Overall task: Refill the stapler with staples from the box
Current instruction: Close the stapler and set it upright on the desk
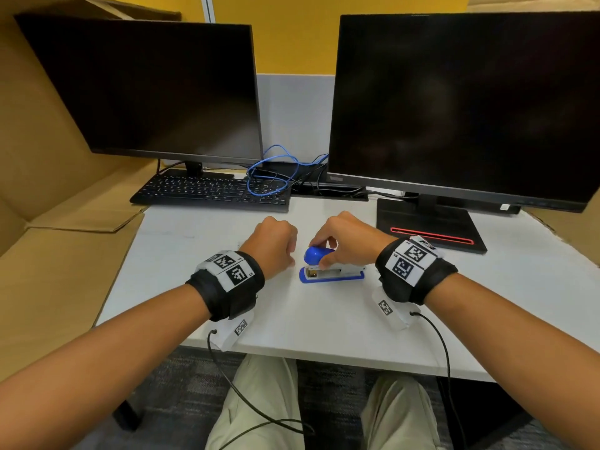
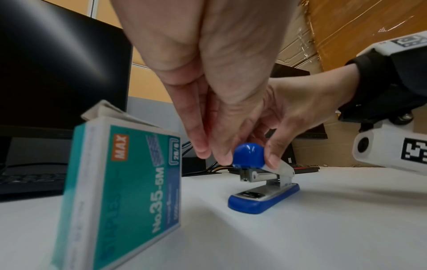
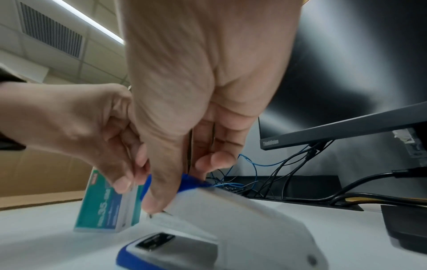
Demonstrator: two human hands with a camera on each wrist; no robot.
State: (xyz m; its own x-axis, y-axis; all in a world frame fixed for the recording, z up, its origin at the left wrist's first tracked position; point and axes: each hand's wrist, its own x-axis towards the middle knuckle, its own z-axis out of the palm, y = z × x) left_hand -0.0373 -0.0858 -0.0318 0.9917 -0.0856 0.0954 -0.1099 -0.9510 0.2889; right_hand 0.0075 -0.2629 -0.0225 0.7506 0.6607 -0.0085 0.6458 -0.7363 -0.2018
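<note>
I see the small blue-and-silver metal stapler point(image 1: 331, 269) lying on the white surface point(image 1: 324, 319) between my two wrists, its blue base flat and its blue-capped top arm raised at the front. My right hand point(image 1: 349, 243) grips that blue cap, thumb on the near side and fingers curled over the far side. My left hand point(image 1: 274, 246) hangs just left of the cap, its fingers pointing down and drawn together; whether they pinch anything I cannot tell. The teal-and-white cardboard staple box point(image 2: 120, 191) stands upright on the surface near the stapler, its top flap open. Behind sit two dark monitors point(image 1: 467, 105), a black keyboard point(image 1: 211, 190) and looped blue cable point(image 1: 272, 170).
</note>
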